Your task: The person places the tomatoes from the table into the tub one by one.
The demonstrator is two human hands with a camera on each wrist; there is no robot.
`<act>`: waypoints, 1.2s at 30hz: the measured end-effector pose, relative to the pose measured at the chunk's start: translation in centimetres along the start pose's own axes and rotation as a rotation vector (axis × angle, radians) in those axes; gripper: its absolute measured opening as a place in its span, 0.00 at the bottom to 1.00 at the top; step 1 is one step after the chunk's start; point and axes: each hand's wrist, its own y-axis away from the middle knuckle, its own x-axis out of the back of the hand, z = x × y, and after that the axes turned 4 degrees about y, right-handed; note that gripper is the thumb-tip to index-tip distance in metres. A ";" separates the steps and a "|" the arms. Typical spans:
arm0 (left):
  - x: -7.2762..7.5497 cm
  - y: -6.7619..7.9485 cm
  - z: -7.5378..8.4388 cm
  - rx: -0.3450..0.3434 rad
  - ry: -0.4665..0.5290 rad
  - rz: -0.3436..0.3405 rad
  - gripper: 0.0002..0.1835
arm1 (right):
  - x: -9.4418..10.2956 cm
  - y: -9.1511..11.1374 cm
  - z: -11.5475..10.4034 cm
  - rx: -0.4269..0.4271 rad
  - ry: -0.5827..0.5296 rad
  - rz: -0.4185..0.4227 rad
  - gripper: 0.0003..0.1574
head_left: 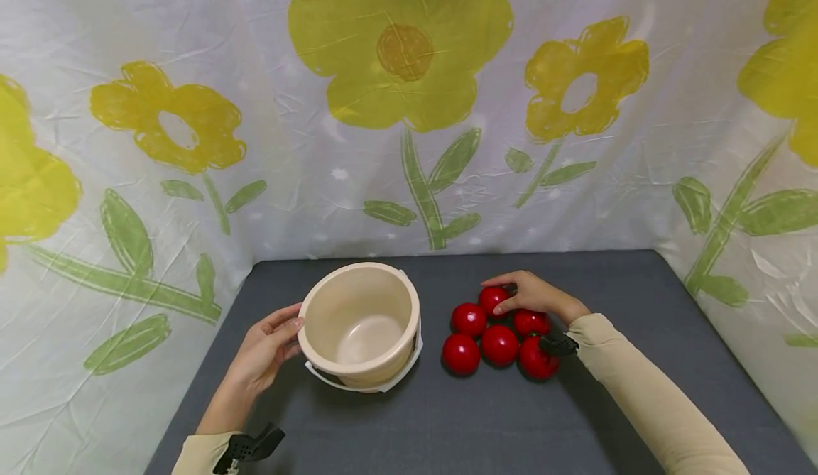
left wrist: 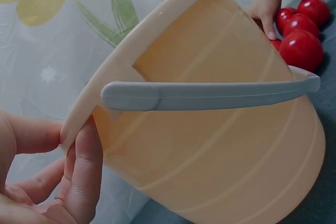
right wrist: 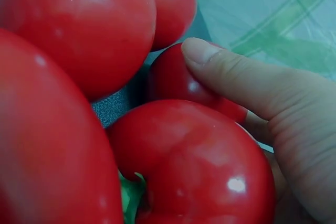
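A cream bucket stands upright on the left part of the table, its grey-white handle hanging down on the near side. My left hand pinches the bucket's left rim between thumb and fingers. To the right of the bucket, several shiny red tomatoes sit in a tight cluster. At the back of that cluster my right hand grips one tomato, thumb on its near side and fingers round the far side. A tomato with a green stem lies right beside that hand.
A dark grey cloth covers the table. Behind and at both sides hangs a white curtain with yellow flowers, close to the table's edges. A black strap on the right wrist overlaps the nearest right tomato in the head view.
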 end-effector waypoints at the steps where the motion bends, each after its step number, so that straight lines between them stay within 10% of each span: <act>1: 0.0 0.0 0.0 0.000 0.001 0.001 0.19 | 0.0 0.0 0.0 -0.002 -0.002 0.002 0.37; 36: -1.0 0.0 0.0 0.020 -0.031 0.001 0.16 | 8.8 -1.1 -8.9 0.065 -0.044 0.076 0.36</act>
